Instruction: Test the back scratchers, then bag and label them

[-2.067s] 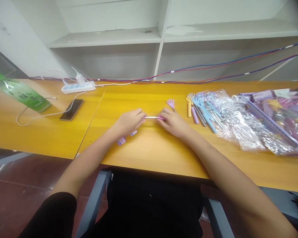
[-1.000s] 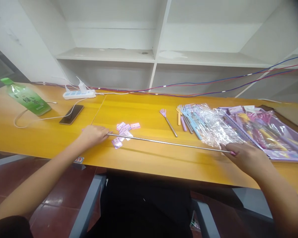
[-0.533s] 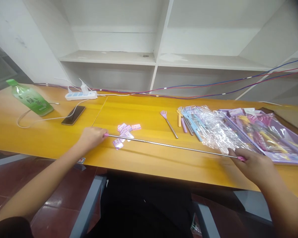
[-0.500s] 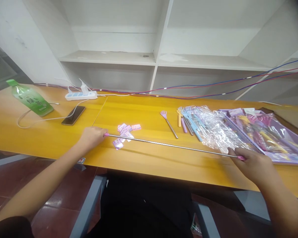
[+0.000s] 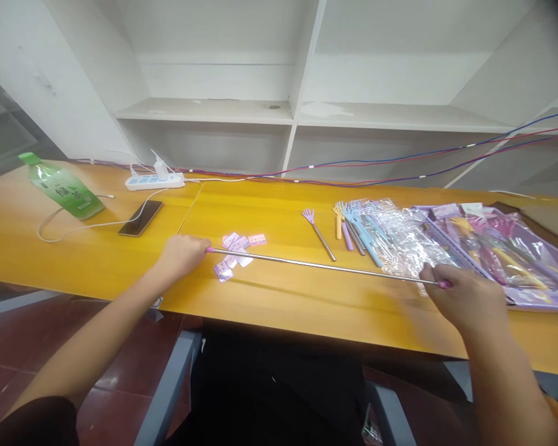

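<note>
A long, thin metal rod of an extended telescopic back scratcher [image 5: 316, 265] stretches across in front of me, above the table. My left hand [image 5: 185, 255] is closed round its pink left end. On the right, my right hand [image 5: 467, 297] grips the other end, where a bit of pink shows; the fingers hide the rest. Below and behind the rod lie several small purple-and-white cards [image 5: 235, 251]. A shorter back scratcher [image 5: 318, 232] with a purple claw head rests beyond the rod. To its right are several more back scratchers [image 5: 360, 229] with yellow, purple and blue parts.
Clear plastic sleeves [image 5: 413, 241] are heaped beside a purple tray [image 5: 534, 303] of bagged scratchers. At left are a green bottle [image 5: 67, 192], a phone [image 5: 141, 218] and a white power strip [image 5: 155, 181]. White shelving [image 5: 204, 110] and cables stand behind the table [image 5: 270, 303].
My hands have come slightly closer together, and the span of rod between them looks a little shorter. Both still hold the back scratcher; the things on the table stay put.
</note>
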Tool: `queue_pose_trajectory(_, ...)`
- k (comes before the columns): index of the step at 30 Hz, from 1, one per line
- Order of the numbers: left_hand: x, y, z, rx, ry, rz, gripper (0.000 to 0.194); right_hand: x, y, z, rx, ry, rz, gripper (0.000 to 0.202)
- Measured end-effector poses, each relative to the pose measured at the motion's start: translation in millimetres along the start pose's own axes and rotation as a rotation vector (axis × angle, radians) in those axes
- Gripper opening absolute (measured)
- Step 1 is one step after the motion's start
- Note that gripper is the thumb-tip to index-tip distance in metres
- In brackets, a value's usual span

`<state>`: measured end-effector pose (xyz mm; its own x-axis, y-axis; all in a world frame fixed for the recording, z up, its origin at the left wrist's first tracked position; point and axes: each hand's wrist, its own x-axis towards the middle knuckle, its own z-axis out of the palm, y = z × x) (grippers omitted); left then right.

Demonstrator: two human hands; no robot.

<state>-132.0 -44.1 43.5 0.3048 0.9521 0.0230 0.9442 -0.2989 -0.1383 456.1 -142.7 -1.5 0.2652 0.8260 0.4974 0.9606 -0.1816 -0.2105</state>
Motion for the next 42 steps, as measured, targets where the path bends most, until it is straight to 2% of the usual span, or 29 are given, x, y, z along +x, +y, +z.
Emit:
queue_pose_trajectory(2,10,30,-3.5,-0.007,0.019,0.040,0.034,4,-39,6,0.026,-0.052,-0.061,0.039)
queue_pose_trajectory(4,22,71,-5.7,-0.064,0.036,0.106,0.030,1,-95,16,0.058,-0.154,-0.148,0.022)
queue_pose_trajectory(5,28,92,-5.8,-0.091,0.037,0.156,0.029,-2,-127,23,0.058,-0.253,-0.208,0.018)
queue_pose_trajectory(7,38,128,-3.4,-0.091,0.013,0.221,0.027,-12,-186,38,0.006,-0.380,-0.286,0.020)
queue_pose_trajectory(9,44,148,2.1,-0.083,-0.019,0.309,0.022,-20,-226,51,-0.045,-0.476,-0.319,0.026)
queue_pose_trajectory(11,46,151,9.3,-0.070,-0.016,0.343,0.020,-25,-242,62,-0.062,-0.543,-0.336,0.026)
queue_pose_trajectory(13,46,147,16.5,-0.064,-0.008,0.360,0.022,-27,-240,67,-0.053,-0.567,-0.344,0.023)
queue_pose_trajectory(16,45,143,25.0,-0.065,-0.002,0.395,0.025,-27,-226,69,-0.024,-0.537,-0.344,0.021)
queue_pose_trajectory(22,44,150,33.9,-0.085,0.032,0.402,0.025,-27,-224,67,0.046,-0.490,-0.340,0.020)
queue_pose_trajectory(28,40,152,36.3,-0.152,0.075,0.418,0.027,-29,-227,66,0.101,-0.441,-0.379,0.021)
queue_pose_trajectory(36,41,149,27.0,-0.075,0.053,0.429,0.023,-30,-232,60,0.070,-0.482,-0.395,0.024)
queue_pose_trajectory(39,43,138,18.6,0.002,0.043,0.384,0.019,-27,-223,53,0.033,-0.476,-0.370,0.023)
queue_pose_trajectory(41,42,119,12.9,0.070,0.036,0.322,0.018,-25,-201,46,0.007,-0.425,-0.345,0.022)
queue_pose_trajectory(42,41,105,10.3,0.083,0.040,0.299,0.020,-24,-182,41,-0.004,-0.383,-0.345,0.021)
